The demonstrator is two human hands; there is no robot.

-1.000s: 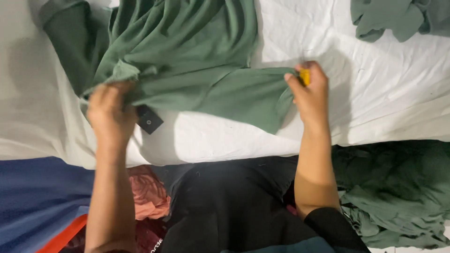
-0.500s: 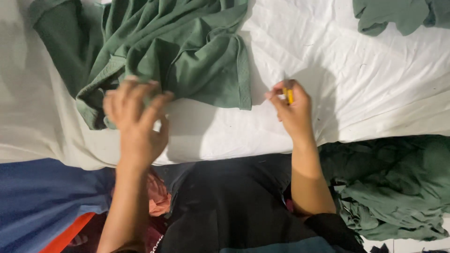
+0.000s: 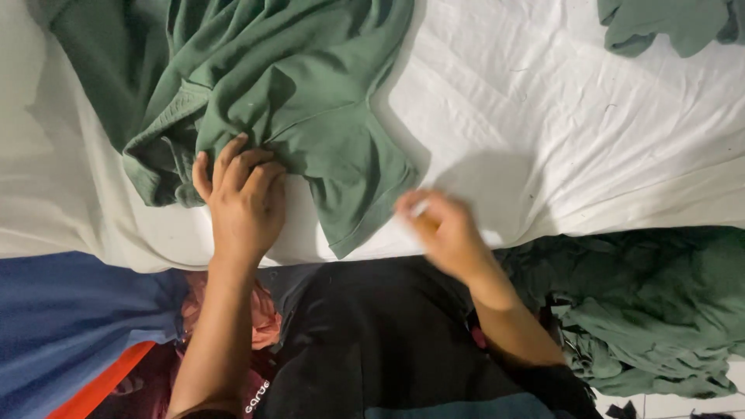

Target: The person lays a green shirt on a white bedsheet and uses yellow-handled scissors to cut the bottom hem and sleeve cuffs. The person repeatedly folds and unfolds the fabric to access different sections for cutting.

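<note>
Clearly the left hand [image 3: 242,203] lies flat, gripping nothing, on the green shirt [image 3: 295,101] — right hand's [image 3: 444,233] grip is blurred, unclear; bunched cloth could crease.

Home bedroom, laundry sorting on bed. Wrinkled white bedsheet [image 3: 590,147] covers mattress, edge dropping toward person's lap. Green shirt [image 3: 287,85] spread on sheet; second green garment [image 3: 667,23] at far corner. Heap of crumpled green clothes [image 3: 652,310] piled beside bed, sliver of pale tiled floor [image 3: 675,405] beneath. Blue fabric with orange stripe [image 3: 70,326] and pink cloth [image 3: 233,310] lie at lower left. No work fittings, only bedding and clothing.
</note>
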